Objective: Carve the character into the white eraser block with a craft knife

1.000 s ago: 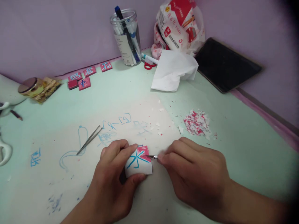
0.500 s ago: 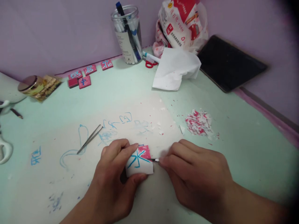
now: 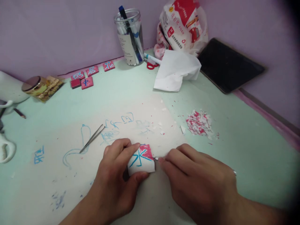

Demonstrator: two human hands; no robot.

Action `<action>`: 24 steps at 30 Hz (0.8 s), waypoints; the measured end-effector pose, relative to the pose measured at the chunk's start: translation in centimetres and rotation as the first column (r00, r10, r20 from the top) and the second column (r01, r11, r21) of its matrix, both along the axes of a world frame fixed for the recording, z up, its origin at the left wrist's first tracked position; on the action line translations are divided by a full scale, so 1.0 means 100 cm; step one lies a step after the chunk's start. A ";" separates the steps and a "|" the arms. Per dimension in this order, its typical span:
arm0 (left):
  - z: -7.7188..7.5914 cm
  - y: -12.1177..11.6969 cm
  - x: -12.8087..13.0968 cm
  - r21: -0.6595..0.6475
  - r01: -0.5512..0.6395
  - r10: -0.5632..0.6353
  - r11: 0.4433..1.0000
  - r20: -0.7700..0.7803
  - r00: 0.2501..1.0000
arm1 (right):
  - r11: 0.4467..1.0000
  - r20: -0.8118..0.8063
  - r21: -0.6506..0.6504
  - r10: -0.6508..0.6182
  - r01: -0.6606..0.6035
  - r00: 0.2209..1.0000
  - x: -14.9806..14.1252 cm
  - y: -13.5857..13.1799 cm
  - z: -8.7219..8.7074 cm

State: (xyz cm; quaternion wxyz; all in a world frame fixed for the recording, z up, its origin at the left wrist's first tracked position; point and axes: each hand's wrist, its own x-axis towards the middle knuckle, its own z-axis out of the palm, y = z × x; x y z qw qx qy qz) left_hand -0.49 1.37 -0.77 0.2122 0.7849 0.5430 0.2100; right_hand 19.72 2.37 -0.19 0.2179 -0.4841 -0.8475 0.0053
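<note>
Left hand (image 3: 117,175) pinching the pink-and-white block (image 3: 142,162), lower centre of frame | right hand (image 3: 199,179) gripping a slim knife (image 3: 156,158), tip at the block's right edge | danger: pushing too hard could make it skid, scoring the blue lines (image 3: 146,157) or nicking the left hand

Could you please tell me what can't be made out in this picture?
All in the head view:
- Thin tool: most of its handle, hidden by the right hand.
- Carved block: its left edge, covered by the left hand.
- White container: cut off by the left picture edge.
- Jar label: small print too tiny and blurred.
</note>
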 end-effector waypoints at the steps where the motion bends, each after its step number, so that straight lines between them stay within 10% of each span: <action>1: 0.000 0.000 0.000 0.004 -0.003 0.003 1.000 -0.001 1.000 | 1.000 0.004 0.024 0.003 -0.003 1.000 0.002 0.002 -0.001; 14: -0.004 0.001 0.000 0.023 -0.015 0.015 1.000 -0.002 1.000 | 0.990 -0.227 -0.094 0.084 -0.108 0.970 0.003 0.005 -0.007; 24: -0.004 -0.002 0.001 0.031 -0.015 0.016 0.999 -0.027 1.000 | 0.995 -0.225 -0.026 -0.102 0.099 0.969 0.020 0.021 0.000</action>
